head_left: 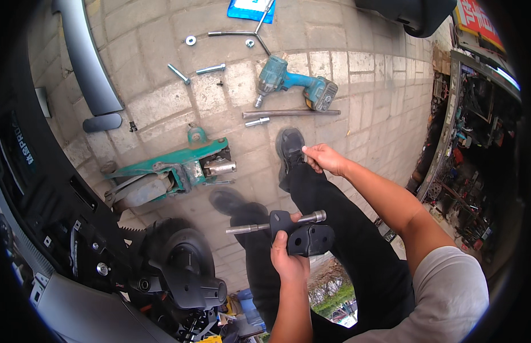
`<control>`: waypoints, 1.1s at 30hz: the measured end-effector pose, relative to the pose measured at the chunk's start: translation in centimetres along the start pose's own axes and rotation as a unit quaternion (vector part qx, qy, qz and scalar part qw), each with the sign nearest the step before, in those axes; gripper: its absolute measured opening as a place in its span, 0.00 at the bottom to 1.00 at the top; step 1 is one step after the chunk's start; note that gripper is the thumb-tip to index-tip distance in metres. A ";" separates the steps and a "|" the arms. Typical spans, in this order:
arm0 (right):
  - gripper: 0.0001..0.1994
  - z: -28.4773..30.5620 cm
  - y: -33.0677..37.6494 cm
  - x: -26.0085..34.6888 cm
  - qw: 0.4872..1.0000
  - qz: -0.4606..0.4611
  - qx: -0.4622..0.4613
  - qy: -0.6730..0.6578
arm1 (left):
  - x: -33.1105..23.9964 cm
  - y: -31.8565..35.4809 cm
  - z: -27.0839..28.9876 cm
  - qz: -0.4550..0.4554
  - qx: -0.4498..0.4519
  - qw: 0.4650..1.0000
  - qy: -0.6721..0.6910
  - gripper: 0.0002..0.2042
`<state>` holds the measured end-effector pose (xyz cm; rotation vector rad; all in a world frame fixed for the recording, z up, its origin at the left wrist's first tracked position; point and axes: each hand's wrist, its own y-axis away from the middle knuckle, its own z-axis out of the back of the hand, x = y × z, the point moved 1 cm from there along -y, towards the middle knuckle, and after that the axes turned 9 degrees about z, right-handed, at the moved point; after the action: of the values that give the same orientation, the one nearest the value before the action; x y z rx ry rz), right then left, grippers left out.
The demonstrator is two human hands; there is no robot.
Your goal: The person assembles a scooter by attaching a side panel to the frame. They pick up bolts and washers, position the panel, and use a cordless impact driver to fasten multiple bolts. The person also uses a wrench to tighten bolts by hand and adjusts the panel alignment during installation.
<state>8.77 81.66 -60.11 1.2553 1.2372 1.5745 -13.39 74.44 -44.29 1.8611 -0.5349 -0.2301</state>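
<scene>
My left hand is closed round a black metal bracket with holes in its face, held above my legs. A long silver bolt sticks out of the bracket to the left, and its thicker end shows on the right. Up by my black shoe, my right hand is closed in a pinch. What its fingertips hold, if anything, is too small to make out.
A green floor jack stands left of my feet, beside a vehicle's wheel. Ahead lie a teal cordless impact wrench, a metal bar, a socket, a three-armed wrench and loose bolts. Cluttered shelves stand right.
</scene>
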 end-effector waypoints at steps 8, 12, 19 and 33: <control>0.19 -0.4 5.4 1.1 0.978 0.010 0.117 -0.173 | 2.7 -1.6 1.1 0.000 -0.013 0.999 -0.040 0.21; 0.15 0.3 7.1 2.1 0.978 0.021 0.115 -0.172 | 5.2 -1.8 1.9 -0.016 -0.026 0.998 -0.048 0.20; 0.15 -0.2 11.6 4.8 0.947 0.068 0.191 -0.250 | 7.2 -0.1 3.7 0.006 0.015 0.996 -0.084 0.20; 0.31 -11.6 43.4 16.8 0.725 0.224 0.481 -0.439 | 0.4 31.3 7.5 -0.066 0.123 0.967 -0.215 0.23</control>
<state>-5.99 84.37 -14.56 2.6922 1.0896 0.2427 -23.89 59.58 -17.69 2.1005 -0.7624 -0.6956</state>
